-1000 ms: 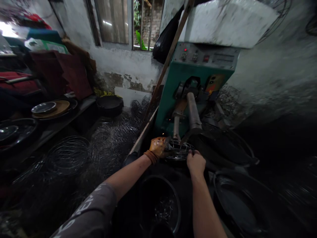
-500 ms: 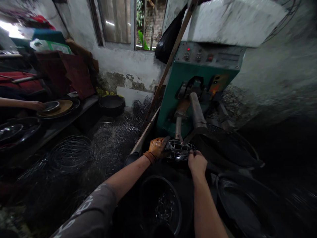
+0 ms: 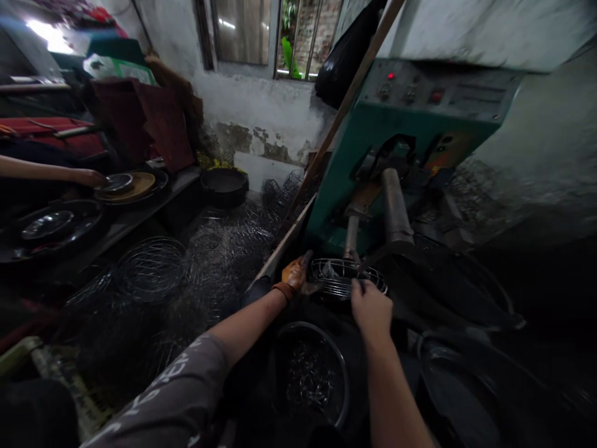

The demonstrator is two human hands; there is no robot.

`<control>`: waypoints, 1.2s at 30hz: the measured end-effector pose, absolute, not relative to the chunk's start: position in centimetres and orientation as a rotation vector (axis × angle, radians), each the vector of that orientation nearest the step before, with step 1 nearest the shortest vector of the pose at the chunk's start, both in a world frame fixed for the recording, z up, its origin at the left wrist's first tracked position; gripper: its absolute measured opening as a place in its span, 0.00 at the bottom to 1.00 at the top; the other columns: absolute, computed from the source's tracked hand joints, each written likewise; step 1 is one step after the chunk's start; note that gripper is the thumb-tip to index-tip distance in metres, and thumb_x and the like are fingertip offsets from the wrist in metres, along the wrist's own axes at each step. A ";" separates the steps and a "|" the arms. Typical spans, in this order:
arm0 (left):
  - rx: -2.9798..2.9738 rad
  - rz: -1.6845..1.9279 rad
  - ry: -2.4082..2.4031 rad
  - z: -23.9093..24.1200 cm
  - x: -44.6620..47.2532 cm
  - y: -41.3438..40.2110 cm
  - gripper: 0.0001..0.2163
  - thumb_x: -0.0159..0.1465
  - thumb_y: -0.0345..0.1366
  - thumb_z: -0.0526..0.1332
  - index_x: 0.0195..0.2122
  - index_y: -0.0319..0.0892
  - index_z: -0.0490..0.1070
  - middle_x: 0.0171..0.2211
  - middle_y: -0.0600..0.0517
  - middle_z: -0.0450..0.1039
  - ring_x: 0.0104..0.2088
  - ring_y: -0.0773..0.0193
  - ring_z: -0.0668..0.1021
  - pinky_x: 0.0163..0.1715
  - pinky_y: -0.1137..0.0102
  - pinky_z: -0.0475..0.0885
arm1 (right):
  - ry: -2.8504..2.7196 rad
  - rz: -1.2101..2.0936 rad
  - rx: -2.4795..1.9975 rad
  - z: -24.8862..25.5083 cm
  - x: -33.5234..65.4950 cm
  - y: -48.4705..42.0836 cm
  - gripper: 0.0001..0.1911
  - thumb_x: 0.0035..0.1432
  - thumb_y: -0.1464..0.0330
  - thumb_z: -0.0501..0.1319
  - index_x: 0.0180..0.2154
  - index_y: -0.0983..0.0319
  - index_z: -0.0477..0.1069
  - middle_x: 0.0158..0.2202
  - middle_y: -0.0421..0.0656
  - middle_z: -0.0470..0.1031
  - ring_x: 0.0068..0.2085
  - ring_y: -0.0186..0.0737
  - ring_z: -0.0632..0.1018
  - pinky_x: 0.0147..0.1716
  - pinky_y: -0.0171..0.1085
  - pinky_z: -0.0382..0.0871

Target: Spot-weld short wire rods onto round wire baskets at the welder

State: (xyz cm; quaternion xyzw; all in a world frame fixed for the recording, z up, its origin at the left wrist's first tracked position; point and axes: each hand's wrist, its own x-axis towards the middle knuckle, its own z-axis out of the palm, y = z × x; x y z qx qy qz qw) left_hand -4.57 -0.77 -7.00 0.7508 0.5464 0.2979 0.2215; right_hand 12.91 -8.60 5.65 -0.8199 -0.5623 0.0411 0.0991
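A shallow round wire basket [image 3: 342, 285] of shiny metal rods sits under the electrode arms of a green spot welder [image 3: 342, 168]. At its left edge is my left hand [image 3: 293, 275], in an orange-brown glove with dark fingertips, thumb and forefinger set around the rim. My right hand [image 3: 373, 308], bare, pinches the near side of the basket with curled fingers. The upper electrode arm [image 3: 397, 208] and a lower rod [image 3: 352, 236] reach out above the basket. Below my hands stands a dark bucket [image 3: 346, 382] with small shiny metal pieces [image 3: 310, 376] inside.
Piled wire frames [image 3: 224, 249] and a round wire rack [image 3: 152, 267] lie to the left. Another person's hand [image 3: 93, 178] rests by a metal dish [image 3: 117, 182] on the far-left bench. Dark basins [image 3: 459, 373] stand at right. A wooden pole [image 3: 345, 112] leans beside the welder.
The view has shifted, so the surroundings sit further right. The wire basket has tipped or turned slightly between my hands and shows more of its rim.
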 end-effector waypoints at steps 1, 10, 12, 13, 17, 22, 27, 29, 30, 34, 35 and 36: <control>2.050 0.794 1.516 -7.1 -4.6 -0.6 0.47 0.50 0.45 0.74 0.70 0.41 0.58 0.63 0.42 0.68 0.60 0.46 0.74 0.60 0.57 0.72 | -1.719 0.171 -2.424 5.7 11.9 -8.3 0.19 0.73 0.64 0.53 0.53 0.68 0.76 0.41 0.55 0.82 0.41 0.50 0.82 0.39 0.38 0.68; 2.187 0.953 1.441 -5.4 -4.7 -0.7 0.40 0.50 0.45 0.74 0.64 0.42 0.66 0.58 0.43 0.74 0.57 0.47 0.76 0.58 0.56 0.73 | -1.650 0.157 -2.450 4.6 11.7 -7.4 0.18 0.73 0.66 0.51 0.53 0.67 0.75 0.37 0.53 0.81 0.39 0.49 0.82 0.37 0.38 0.68; 2.268 0.973 1.368 -4.9 -4.4 -0.9 0.40 0.51 0.46 0.73 0.64 0.40 0.66 0.57 0.42 0.74 0.57 0.46 0.76 0.59 0.56 0.72 | -1.585 0.129 -2.444 4.1 12.9 -7.6 0.18 0.73 0.66 0.52 0.53 0.68 0.76 0.37 0.54 0.81 0.39 0.49 0.82 0.37 0.39 0.68; 2.303 0.969 1.343 -4.6 -4.2 -0.8 0.40 0.52 0.47 0.72 0.64 0.40 0.65 0.56 0.42 0.74 0.56 0.46 0.77 0.58 0.56 0.72 | -1.556 0.114 -2.447 3.9 13.5 -7.6 0.18 0.72 0.66 0.53 0.53 0.69 0.76 0.37 0.54 0.81 0.39 0.50 0.82 0.37 0.39 0.67; 2.407 0.949 1.272 -3.7 -3.1 -0.5 0.39 0.54 0.49 0.70 0.65 0.39 0.64 0.56 0.41 0.75 0.55 0.46 0.77 0.58 0.56 0.72 | -1.494 0.083 -2.466 3.6 14.9 -7.6 0.18 0.71 0.67 0.54 0.51 0.70 0.77 0.35 0.55 0.80 0.38 0.50 0.81 0.34 0.39 0.66; 2.447 0.915 1.282 -3.7 -2.5 -0.3 0.38 0.54 0.47 0.68 0.65 0.38 0.63 0.56 0.41 0.74 0.55 0.47 0.77 0.57 0.56 0.72 | -1.492 0.091 -2.484 3.5 15.6 -7.5 0.17 0.71 0.67 0.54 0.49 0.69 0.77 0.35 0.55 0.80 0.36 0.49 0.81 0.33 0.38 0.64; 2.481 0.864 1.311 -3.8 -2.5 -0.4 0.38 0.56 0.49 0.66 0.66 0.39 0.63 0.55 0.42 0.75 0.54 0.47 0.78 0.55 0.57 0.73 | -1.466 0.104 -2.465 3.4 15.5 -7.4 0.17 0.70 0.67 0.54 0.48 0.69 0.77 0.34 0.54 0.80 0.36 0.49 0.81 0.34 0.38 0.65; 2.497 0.840 1.312 -3.7 -2.5 -0.3 0.37 0.57 0.50 0.66 0.65 0.39 0.63 0.55 0.41 0.75 0.54 0.47 0.77 0.56 0.56 0.73 | -1.468 0.090 -2.448 3.5 15.4 -7.3 0.17 0.70 0.67 0.53 0.48 0.69 0.77 0.34 0.54 0.80 0.36 0.48 0.81 0.34 0.38 0.65; 2.501 0.826 1.318 -3.6 -2.4 -0.2 0.37 0.57 0.50 0.66 0.65 0.38 0.63 0.55 0.41 0.75 0.54 0.47 0.77 0.56 0.57 0.73 | -1.473 0.081 -2.446 3.6 15.4 -7.3 0.17 0.70 0.67 0.54 0.48 0.69 0.78 0.34 0.54 0.81 0.36 0.48 0.81 0.34 0.38 0.66; 2.536 0.708 1.300 -2.8 -2.9 -0.4 0.30 0.60 0.47 0.66 0.60 0.36 0.69 0.51 0.42 0.77 0.51 0.50 0.79 0.51 0.60 0.75 | -1.629 0.073 -2.444 4.2 16.1 -8.6 0.17 0.69 0.67 0.54 0.46 0.70 0.79 0.33 0.55 0.80 0.35 0.50 0.82 0.33 0.39 0.68; 2.546 0.672 1.307 -2.5 -3.4 -0.7 0.25 0.62 0.46 0.65 0.57 0.37 0.70 0.49 0.44 0.78 0.49 0.52 0.79 0.49 0.62 0.76 | -1.704 0.088 -2.435 4.4 16.4 -9.1 0.17 0.69 0.68 0.55 0.44 0.69 0.80 0.31 0.55 0.80 0.34 0.51 0.82 0.33 0.40 0.69; 2.574 0.611 1.304 -2.1 -4.1 -1.1 0.20 0.65 0.41 0.63 0.55 0.37 0.72 0.48 0.45 0.78 0.48 0.54 0.80 0.47 0.64 0.76 | -1.757 0.102 -2.450 4.6 16.7 -9.4 0.15 0.68 0.68 0.56 0.41 0.67 0.81 0.29 0.54 0.79 0.32 0.51 0.81 0.31 0.41 0.70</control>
